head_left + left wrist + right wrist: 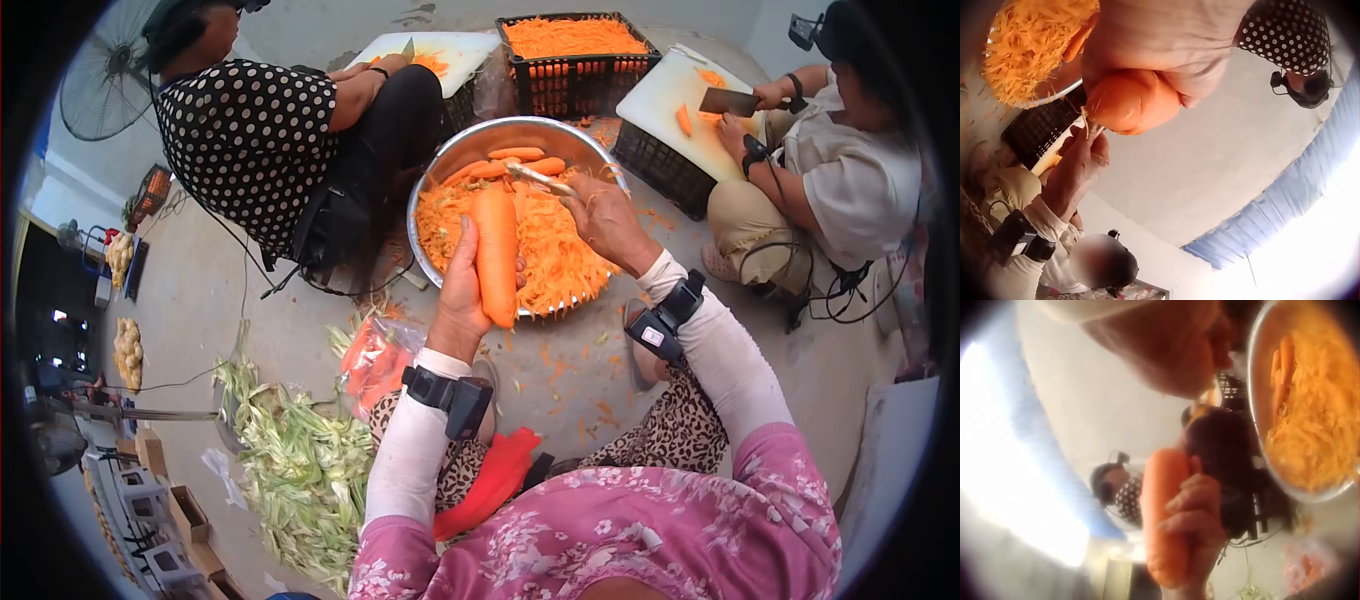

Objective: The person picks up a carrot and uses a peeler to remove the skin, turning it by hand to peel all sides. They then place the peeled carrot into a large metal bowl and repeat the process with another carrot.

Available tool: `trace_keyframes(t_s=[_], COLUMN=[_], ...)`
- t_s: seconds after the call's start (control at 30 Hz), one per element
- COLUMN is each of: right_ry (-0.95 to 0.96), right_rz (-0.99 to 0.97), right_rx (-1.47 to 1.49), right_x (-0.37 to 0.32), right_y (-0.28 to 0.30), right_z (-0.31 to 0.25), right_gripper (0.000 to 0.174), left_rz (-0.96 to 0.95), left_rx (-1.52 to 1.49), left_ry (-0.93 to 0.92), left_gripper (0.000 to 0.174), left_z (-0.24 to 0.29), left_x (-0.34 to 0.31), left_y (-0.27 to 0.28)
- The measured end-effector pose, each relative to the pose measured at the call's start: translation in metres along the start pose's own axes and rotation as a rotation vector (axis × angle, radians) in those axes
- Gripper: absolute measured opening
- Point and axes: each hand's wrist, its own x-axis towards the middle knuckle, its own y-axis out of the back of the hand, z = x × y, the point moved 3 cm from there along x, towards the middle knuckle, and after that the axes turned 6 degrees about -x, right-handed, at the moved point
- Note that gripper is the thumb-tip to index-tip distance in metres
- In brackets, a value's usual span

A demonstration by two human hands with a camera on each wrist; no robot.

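Observation:
My left hand (461, 292) grips a thick peeled carrot (494, 255), held tilted upright over the near rim of a large metal bowl (424, 262). The thumb lies along one side, and in the right wrist view the fingers (1192, 503) wrap round the other. My right hand (612, 222) holds a slim, pale peeler (540, 178) just beyond the carrot's upper end. In the left wrist view, the peeler tip shows close to the carrot (1132, 103), with thin shreds on it. Shredded carrot (560, 262) heaps in the bowl, and several whole carrots (517, 154) lie at its far side.
A black crate (560, 75) of carrot strips stands behind the bowl. Two people sit at white cutting boards (660, 100), the right one with a cleaver (728, 102). Leafy peelings (300, 465) and a plastic bag of carrots (378, 362) lie at left.

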Motion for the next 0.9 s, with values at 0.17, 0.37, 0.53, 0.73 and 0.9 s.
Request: trace_keyframes(t_s=[0.17,0.37,0.53,0.73,0.9], right_ry=[0.010,0.069,0.098,0.182,0.330], right_rz=[0.007,0.071,0.010,0.028,0.017], right_rx=[-0.044,0.076,0.211,0.234,0.233], right_x=[-0.002,-0.003,-0.014,-0.021,-0.027], right_y=[0.008,0.006,0.013,0.014,0.013], right_z=[-0.008,-0.012,-0.043,-0.061,-0.068], right_gripper=[0.017,0.013,0.014,0.013,0.014], left_rz=[0.003,-0.007,0.012,0.047,0.086], left_rx=[-0.019,-0.019,-0.057,-0.039,-0.022], left_ry=[-0.027,-0.031,-0.018,-0.028,-0.042], left_gripper=[0.054,0.057,0.058,0.057,0.055], left_z=[0.000,0.000,0.001,0.001,-0.001], left_x=[-0.004,-0.001,0.000,0.002,0.001], left_y=[-0.003,0.001,0.003,0.003,0.002])
